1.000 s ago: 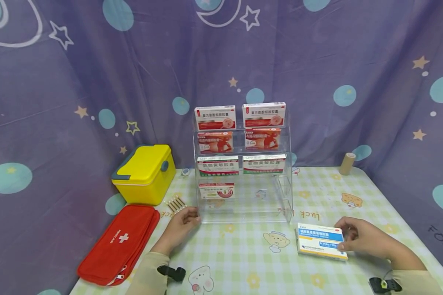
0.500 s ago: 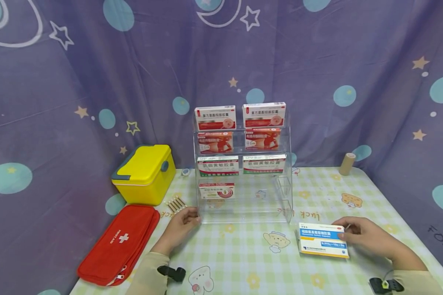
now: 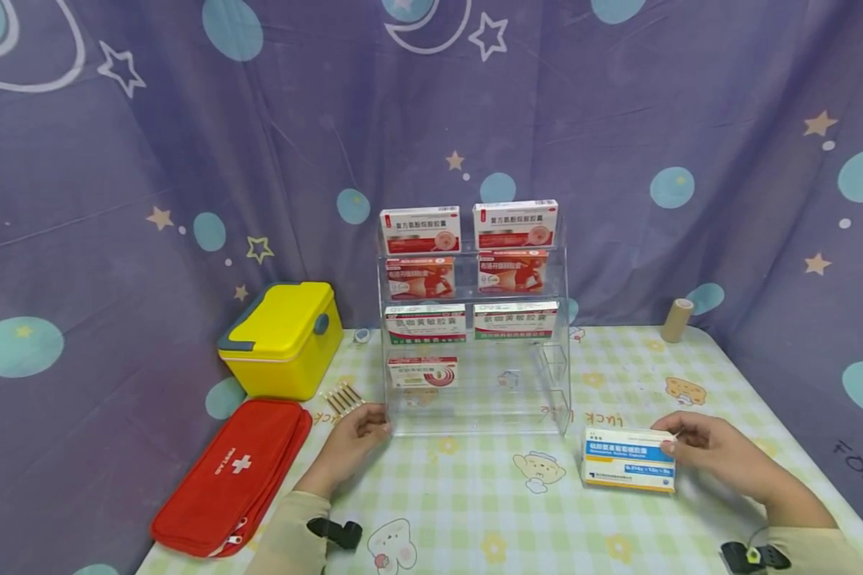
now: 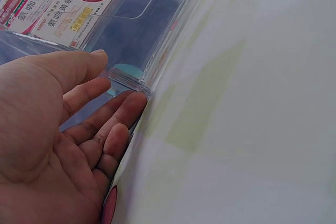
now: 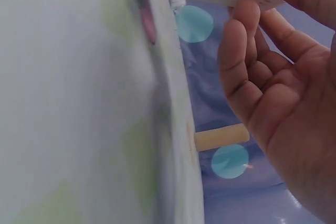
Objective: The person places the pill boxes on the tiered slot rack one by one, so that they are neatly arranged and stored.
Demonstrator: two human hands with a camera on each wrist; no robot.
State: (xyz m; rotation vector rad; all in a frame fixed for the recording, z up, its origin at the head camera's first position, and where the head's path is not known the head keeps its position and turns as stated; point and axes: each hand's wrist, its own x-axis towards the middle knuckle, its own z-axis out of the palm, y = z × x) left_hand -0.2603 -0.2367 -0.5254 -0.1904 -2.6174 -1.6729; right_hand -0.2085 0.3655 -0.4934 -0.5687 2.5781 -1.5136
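Note:
My right hand (image 3: 719, 455) pinches the right end of a blue, white and yellow medicine box (image 3: 629, 461) between thumb and fingers. The box is tilted with its printed face toward me, close over the tablecloth. In the right wrist view the thumb lies on its face and the fingers behind its edge. My left hand (image 3: 351, 446) rests on the table with loosely bent fingers, the fingertips touching the lower left corner of a clear tiered display rack (image 3: 475, 425). Medicine boxes stand in pairs on its upper tiers; a single white-and-red medicine box (image 3: 423, 373) sits at the left of a lower tier.
Left of the rack are a yellow lidded box (image 3: 280, 343), a red first aid pouch (image 3: 233, 475) and several cotton swabs (image 3: 342, 398). A small white roll (image 3: 362, 335) lies behind them. A tan roll (image 3: 677, 320) stands at the far right corner.
My right hand has tipped the medicine box up from lying nearly flat, so its face stands steeper, and shifted it slightly away from me. The left hand has stayed at the rack.

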